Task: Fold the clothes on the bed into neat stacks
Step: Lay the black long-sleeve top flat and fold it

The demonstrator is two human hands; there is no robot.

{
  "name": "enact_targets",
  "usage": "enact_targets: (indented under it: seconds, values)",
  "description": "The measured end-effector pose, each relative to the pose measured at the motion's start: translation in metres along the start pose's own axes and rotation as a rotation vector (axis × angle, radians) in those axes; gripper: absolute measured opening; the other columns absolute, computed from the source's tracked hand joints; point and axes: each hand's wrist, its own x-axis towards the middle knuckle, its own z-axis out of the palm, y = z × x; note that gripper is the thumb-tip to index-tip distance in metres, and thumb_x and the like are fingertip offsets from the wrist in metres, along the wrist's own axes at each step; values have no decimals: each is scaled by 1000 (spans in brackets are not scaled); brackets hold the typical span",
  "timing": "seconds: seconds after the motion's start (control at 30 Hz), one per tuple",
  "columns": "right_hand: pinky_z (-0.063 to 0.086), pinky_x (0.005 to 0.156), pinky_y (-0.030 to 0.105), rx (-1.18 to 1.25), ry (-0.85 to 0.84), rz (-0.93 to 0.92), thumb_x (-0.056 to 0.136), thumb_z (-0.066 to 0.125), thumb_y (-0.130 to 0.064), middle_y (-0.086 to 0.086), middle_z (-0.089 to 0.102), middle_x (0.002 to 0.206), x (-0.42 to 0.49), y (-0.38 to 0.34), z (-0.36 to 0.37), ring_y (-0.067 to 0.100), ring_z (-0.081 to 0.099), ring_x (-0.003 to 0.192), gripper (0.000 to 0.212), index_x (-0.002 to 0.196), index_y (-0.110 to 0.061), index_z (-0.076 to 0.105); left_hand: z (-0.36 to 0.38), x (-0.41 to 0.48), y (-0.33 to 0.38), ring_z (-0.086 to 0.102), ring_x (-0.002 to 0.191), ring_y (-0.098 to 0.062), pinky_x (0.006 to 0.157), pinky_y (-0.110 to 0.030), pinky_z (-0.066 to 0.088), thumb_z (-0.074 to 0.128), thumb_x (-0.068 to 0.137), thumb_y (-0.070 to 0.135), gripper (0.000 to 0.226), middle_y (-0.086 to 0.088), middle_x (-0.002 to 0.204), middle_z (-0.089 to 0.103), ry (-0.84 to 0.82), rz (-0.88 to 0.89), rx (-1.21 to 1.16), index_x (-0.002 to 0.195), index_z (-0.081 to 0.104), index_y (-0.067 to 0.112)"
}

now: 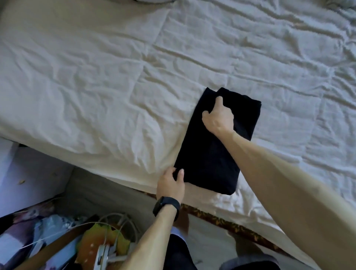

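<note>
A black garment (208, 160) lies folded into a long narrow rectangle on the white bedsheet (96, 86), near the bed's front edge. My left hand (170, 183), with a black watch on the wrist, pinches the garment's near left corner. My right hand (218, 115) rests on the far half of the garment, its fingers curled into the cloth there. At the far end two layers of the black cloth show slightly offset.
The wrinkled sheet covers the whole bed, with a grey pillow edge (152, 1) at the top. A patterned bed frame edge (221, 221) runs below the sheet. A cluttered pile (67, 240) with cables and coloured items lies on the floor at the lower left.
</note>
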Motion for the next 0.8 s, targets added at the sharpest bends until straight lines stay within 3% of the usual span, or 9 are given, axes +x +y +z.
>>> enact_targets:
  seconds: [0.17, 0.33, 0.47, 0.57, 0.67, 0.73, 0.8]
  values:
    - [30, 48, 32, -146, 54, -30, 91, 52, -22, 1, 54, 76, 3, -15, 18, 28, 55, 70, 26, 111, -14, 38, -8, 12, -6, 55, 96, -18, 75, -30, 46, 47, 102, 42, 35, 0, 130, 45, -29, 21, -42, 124, 60, 18]
    - [36, 58, 35, -249, 58, -52, 91, 51, -23, 1, 55, 82, 5, -29, 25, 34, 59, 78, 33, 121, -16, 40, -16, 21, -4, 51, 93, -15, 72, -29, 42, 40, 105, 38, 36, -1, 130, 50, -115, 1, -28, 130, 53, 16]
    - [38, 74, 39, -383, -70, 32, 96, 47, -55, 10, 57, 120, 10, -40, 36, 41, 60, 110, 70, 155, -23, 25, -25, 38, -6, 58, 109, -23, 75, -29, 41, 40, 104, 43, 43, 1, 140, 47, -231, -35, 39, 139, 48, 19]
    - [39, 78, 42, -401, -136, 101, 94, 41, -70, 13, 48, 144, 10, -44, 35, 40, 55, 123, 85, 162, -29, 10, -29, 49, -8, 57, 95, -22, 74, -32, 45, 42, 103, 45, 41, 0, 131, 52, -296, -10, 88, 133, 50, 19]
    - [49, 85, 42, -248, -78, 113, 94, 40, -72, 7, 59, 134, -2, -39, 22, 33, 60, 117, 83, 161, -33, 11, -33, 56, -11, 57, 81, -18, 67, -33, 49, 46, 102, 42, 29, -1, 113, 59, -306, 22, 65, 119, 53, 20]
    - [51, 90, 45, -48, 81, 148, 92, 43, -69, -2, 65, 116, -28, -24, 11, 22, 62, 107, 80, 157, -28, 23, -32, 54, -13, 61, 84, -21, 67, -34, 52, 51, 101, 42, 25, -2, 110, 61, -314, 61, 13, 114, 55, 21]
    - [50, 92, 41, 71, 260, 213, 90, 49, -66, -6, 59, 111, -68, 5, 2, 16, 59, 104, 75, 151, -24, 35, -31, 49, -13, 58, 85, -18, 67, -31, 49, 55, 97, 48, 23, 1, 110, 58, -326, 92, -17, 109, 55, 29]
